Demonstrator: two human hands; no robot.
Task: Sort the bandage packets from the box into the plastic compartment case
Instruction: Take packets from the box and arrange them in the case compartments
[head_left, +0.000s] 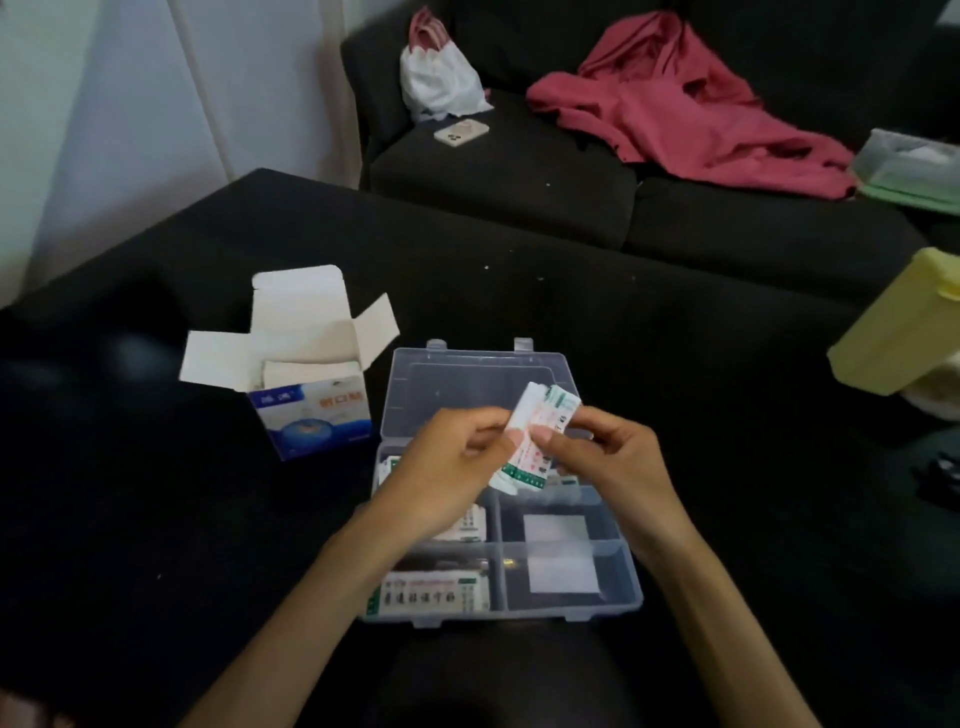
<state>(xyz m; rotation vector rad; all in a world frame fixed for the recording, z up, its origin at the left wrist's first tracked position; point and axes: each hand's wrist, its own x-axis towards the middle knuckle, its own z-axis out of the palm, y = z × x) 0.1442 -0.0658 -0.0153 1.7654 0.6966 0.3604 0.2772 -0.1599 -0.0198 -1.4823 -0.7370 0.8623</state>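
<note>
A clear plastic compartment case (618, 566) lies open on the black table, its lid tipped back. Both hands hold a stack of white and green bandage packets (540, 436) above the case. My left hand (452, 467) pinches the stack's left edge; my right hand (608, 457) grips its right side with the thumb on top. More bandage packets (434, 592) lie in the case's near-left compartment, and others (470, 525) sit in the middle-left one, partly hidden by my left wrist. The blue and white box (311, 415) stands open to the left of the case.
A yellow plastic container (893, 327) sits at the table's right edge. Behind the table, a dark sofa holds a red garment (685, 98), a white bag (439, 78), a phone (461, 131) and a clear tub (909, 166). A small dark object (940, 478) lies far right.
</note>
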